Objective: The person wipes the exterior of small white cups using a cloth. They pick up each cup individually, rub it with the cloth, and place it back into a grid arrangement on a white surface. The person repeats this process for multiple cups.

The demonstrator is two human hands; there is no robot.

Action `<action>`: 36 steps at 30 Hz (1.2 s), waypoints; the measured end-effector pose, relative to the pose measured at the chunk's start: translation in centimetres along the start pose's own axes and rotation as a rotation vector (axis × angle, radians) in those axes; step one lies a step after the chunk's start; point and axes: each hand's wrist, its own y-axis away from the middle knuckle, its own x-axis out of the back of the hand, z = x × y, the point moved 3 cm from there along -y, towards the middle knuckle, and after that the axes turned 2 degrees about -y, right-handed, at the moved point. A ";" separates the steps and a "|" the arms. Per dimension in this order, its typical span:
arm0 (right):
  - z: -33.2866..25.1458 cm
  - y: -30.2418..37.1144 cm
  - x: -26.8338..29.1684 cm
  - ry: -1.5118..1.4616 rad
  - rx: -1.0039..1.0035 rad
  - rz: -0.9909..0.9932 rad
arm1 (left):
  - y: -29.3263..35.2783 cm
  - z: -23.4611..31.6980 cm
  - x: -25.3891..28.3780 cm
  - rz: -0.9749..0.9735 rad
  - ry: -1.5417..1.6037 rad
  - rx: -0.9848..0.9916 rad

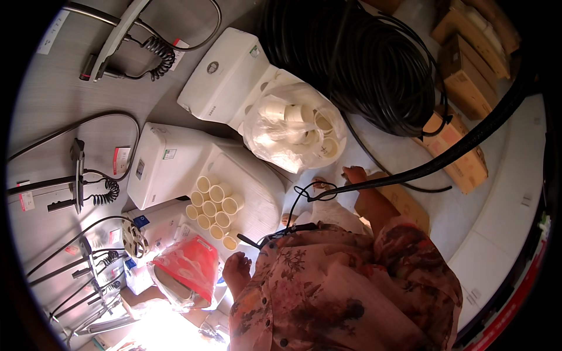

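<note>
My left hand point(237, 269) is low beside the near toilet, fingers loosely apart, with nothing visible in it. Close by, several cream-coloured short tube pieces point(221, 219), open ends up, stand in rows on the closed lid of a white toilet point(252, 175). My right hand point(355, 174) hangs out ahead of me with its fingers curled in; I see nothing in it. To its left, a clear plastic bag point(275, 143) full of similar cream tube pieces rests on a second white toilet point(219, 73). A black cable point(410, 172) crosses in front of my right forearm.
A big coil of black hose point(363, 64) lies at the far side. Cardboard boxes point(465, 76) stand at the far right, and another brown carton point(398, 202) lies by my right arm. Hand sprayers with coiled hoses point(158, 58) line the left wall. A red-and-clear bag point(190, 266) sits lower left.
</note>
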 end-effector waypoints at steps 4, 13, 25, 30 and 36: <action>-1.8 -2.3 -1.2 -0.486 -0.323 0.022 | 0.3 -0.6 0.5 0.041 -0.039 0.018; -5.3 -6.6 -3.2 -0.470 -0.643 0.021 | 1.9 -0.3 1.7 0.114 -0.040 0.011; -3.3 -9.2 -4.2 -0.054 -0.362 -0.133 | 2.9 -2.1 3.7 0.179 0.051 -0.024; -7.2 -7.3 -1.7 0.259 -0.179 -0.136 | 3.3 -2.3 3.4 0.211 0.023 -0.016; -5.7 -6.4 -1.6 -0.146 -0.285 -0.030 | 3.1 -1.8 2.1 0.205 -0.034 0.011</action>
